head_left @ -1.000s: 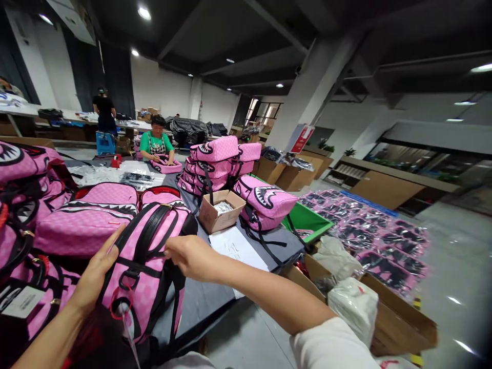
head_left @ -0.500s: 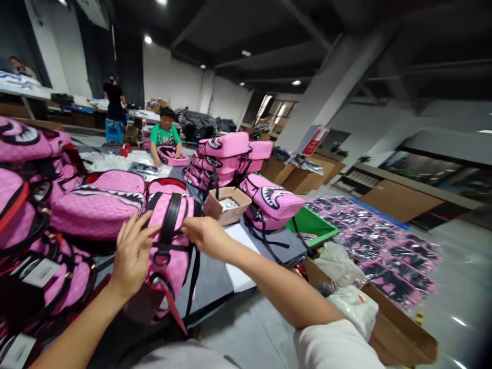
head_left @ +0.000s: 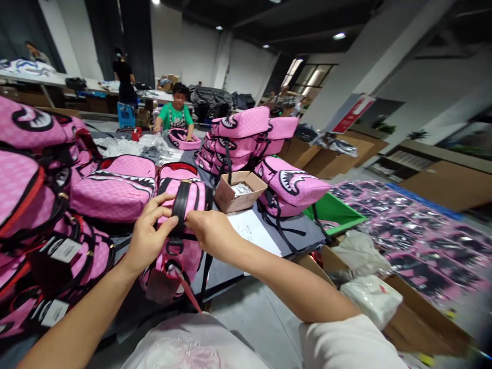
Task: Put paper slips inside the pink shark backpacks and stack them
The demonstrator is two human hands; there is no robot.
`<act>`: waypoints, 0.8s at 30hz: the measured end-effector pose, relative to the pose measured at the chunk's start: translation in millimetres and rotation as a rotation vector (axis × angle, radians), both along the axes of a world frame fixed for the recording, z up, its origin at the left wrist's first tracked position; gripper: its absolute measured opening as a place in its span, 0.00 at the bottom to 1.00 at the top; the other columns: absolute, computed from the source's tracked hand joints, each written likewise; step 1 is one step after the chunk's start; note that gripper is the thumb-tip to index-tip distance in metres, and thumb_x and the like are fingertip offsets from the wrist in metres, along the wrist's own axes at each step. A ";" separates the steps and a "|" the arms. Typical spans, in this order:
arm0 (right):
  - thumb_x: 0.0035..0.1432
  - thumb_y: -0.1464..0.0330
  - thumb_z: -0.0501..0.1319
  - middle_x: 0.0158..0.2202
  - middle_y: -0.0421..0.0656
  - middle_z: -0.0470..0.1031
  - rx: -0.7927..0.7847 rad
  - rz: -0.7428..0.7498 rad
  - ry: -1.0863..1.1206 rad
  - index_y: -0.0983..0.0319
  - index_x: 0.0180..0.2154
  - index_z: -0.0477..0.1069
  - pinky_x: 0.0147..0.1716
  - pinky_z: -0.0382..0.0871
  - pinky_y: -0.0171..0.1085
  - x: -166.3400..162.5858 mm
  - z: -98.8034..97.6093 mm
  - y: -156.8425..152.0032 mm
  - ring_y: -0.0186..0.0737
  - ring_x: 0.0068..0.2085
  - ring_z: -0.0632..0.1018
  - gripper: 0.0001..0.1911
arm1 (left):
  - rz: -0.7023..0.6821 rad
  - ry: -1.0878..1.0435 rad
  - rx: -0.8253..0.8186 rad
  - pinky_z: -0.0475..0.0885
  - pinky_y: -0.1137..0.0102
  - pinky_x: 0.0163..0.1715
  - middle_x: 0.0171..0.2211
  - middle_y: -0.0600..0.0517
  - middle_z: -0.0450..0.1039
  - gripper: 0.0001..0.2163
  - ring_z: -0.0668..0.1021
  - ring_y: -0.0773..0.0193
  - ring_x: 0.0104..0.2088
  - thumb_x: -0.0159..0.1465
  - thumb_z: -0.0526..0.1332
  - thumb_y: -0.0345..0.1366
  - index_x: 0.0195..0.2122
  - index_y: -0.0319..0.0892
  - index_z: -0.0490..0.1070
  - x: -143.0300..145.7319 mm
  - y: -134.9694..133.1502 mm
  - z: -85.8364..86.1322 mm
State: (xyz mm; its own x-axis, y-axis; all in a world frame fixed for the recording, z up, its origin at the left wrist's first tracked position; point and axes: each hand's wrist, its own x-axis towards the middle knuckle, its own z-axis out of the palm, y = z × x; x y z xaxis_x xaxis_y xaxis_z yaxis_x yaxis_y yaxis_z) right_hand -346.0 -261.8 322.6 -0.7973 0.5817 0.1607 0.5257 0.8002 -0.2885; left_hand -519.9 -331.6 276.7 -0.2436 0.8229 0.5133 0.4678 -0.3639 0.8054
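A pink backpack point(head_left: 182, 261) with a faint check pattern stands on the table edge in front of me. A wide black strap point(head_left: 180, 205) with a buckle below it runs down its near side. From the left, my left hand point(head_left: 151, 236) bends its fingers and thumb onto the strap's edge. My right hand point(head_left: 211, 233) pinches the strap's other edge, its fingertips partly hidden. A red ribbon point(head_left: 188, 292) hangs from the backpack's lower part. Just left lies another pink backpack point(head_left: 115, 192) with a shark-mouth print.
Tagged pink backpacks point(head_left: 26, 200) are piled at the left, more point(head_left: 242, 130) stacked beyond. A small carton point(head_left: 240, 197) and white paper point(head_left: 253, 230) lie on the table. Right are a green bin point(head_left: 342, 218), open cartons and bagged goods on the floor. A co-worker in green point(head_left: 175, 115) sits opposite.
My left hand has gone from spread fingers beside the backpack to closing on the strap. My right hand stays at the strap's right edge. The view has shifted slightly.
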 end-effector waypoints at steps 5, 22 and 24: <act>0.61 0.75 0.59 0.27 0.38 0.74 -0.014 -0.024 0.041 0.61 0.31 0.69 0.27 0.49 0.33 -11.8 1.2 10.2 0.33 0.30 0.71 0.06 | 0.092 -0.017 0.023 0.62 0.58 0.63 0.58 0.48 0.69 0.09 0.70 0.54 0.60 0.66 0.60 0.44 0.32 0.45 0.71 8.9 8.8 -10.6; 0.66 0.58 0.55 0.64 0.51 0.67 -0.162 -0.196 0.861 0.57 0.62 0.65 0.62 0.63 0.48 73.4 -116.8 56.1 0.45 0.64 0.68 0.25 | -0.424 0.927 0.193 0.64 0.52 0.61 0.56 0.44 0.74 0.20 0.74 0.49 0.57 0.68 0.56 0.49 0.57 0.50 0.73 -20.3 121.8 38.4; 0.64 0.55 0.56 0.60 0.52 0.71 -0.297 -0.395 0.942 0.58 0.60 0.66 0.58 0.68 0.47 95.3 -147.3 59.0 0.46 0.60 0.73 0.26 | -0.407 1.014 0.283 0.72 0.61 0.48 0.47 0.43 0.77 0.20 0.78 0.52 0.47 0.69 0.55 0.52 0.50 0.47 0.77 -23.0 125.3 44.2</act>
